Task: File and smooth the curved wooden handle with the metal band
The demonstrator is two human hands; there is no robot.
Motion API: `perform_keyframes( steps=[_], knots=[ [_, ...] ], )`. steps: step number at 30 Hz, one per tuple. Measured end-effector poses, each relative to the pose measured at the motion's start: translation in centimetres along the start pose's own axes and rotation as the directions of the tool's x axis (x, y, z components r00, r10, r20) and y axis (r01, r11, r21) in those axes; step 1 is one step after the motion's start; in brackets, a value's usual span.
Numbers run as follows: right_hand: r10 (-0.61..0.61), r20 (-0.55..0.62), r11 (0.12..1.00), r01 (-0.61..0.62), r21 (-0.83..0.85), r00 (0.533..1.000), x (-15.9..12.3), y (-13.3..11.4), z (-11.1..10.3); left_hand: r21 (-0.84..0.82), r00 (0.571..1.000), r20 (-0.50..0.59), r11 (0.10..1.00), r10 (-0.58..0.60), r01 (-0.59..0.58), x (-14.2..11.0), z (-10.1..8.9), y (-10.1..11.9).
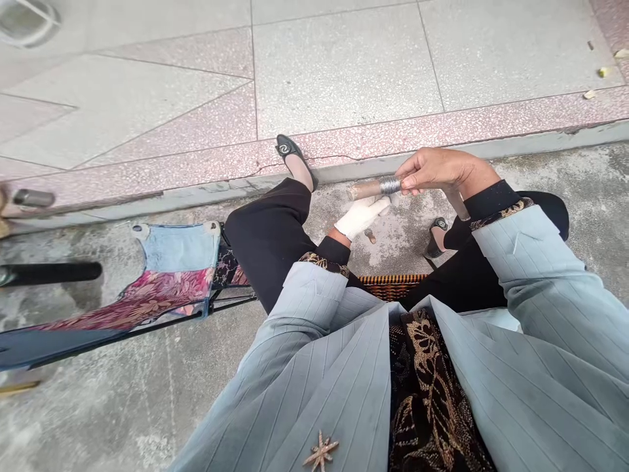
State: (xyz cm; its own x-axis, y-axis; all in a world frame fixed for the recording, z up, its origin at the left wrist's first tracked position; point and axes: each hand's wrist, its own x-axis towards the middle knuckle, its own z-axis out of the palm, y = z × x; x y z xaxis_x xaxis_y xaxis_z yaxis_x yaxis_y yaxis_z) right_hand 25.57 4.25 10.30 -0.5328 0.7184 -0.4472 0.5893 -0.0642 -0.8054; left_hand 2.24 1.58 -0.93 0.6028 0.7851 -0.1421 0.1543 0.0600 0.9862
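Observation:
My right hand, bare, pinches one end of a short wooden stick between thumb and fingers. Silver wire is wound in a tight coil around the stick, close to those fingers. The stick lies nearly level, its blunt free end pointing left. Just below it is my left hand in a white glove, fingers stretched out toward the coil. Whether the gloved fingertips touch the wire I cannot tell. A small brown piece lies on the concrete beyond the glove.
I sit on a woven wicker seat facing a low terrazzo step. One shoe is by its edge. A fabric folding lounger stands at left, near a black tube and a metal cylinder.

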Motion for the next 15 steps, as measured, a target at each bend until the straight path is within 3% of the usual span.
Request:
perform_keyframes(
  steps=[3, 6, 9, 12, 15],
  knots=[
    [0.052, -0.142, 0.997, -0.044, 0.059, 0.989, 0.5, 0.0, 0.6, -0.061, 0.988, 0.155, 0.998, 0.007, 0.003, -0.2, 0.1, 0.1],
    [0.109, -0.336, 0.993, -0.085, 0.086, 0.936, 1.5, 0.1, 1.0, -0.051, 0.973, 0.231, 0.998, -0.02, 0.033, -0.4, 0.2, 0.2],
    [0.195, -0.463, 0.964, -0.256, -0.072, 0.865, 2.6, 0.3, 1.2, -0.025, 0.964, 0.266, 1.0, 0.015, -0.008, -0.4, 0.3, 0.6],
    [0.218, -0.459, 0.834, -0.409, -0.372, 0.862, 3.3, 0.3, 1.4, 0.051, 0.977, 0.205, 0.996, 0.055, -0.067, -0.5, -0.1, 1.2],
    [0.244, -0.357, 0.702, -0.418, -0.576, 0.902, 3.5, 0.0, 1.8, 0.21, 0.992, 0.093, 0.972, 0.083, -0.101, -0.7, -0.9, 1.7]
  ],
)
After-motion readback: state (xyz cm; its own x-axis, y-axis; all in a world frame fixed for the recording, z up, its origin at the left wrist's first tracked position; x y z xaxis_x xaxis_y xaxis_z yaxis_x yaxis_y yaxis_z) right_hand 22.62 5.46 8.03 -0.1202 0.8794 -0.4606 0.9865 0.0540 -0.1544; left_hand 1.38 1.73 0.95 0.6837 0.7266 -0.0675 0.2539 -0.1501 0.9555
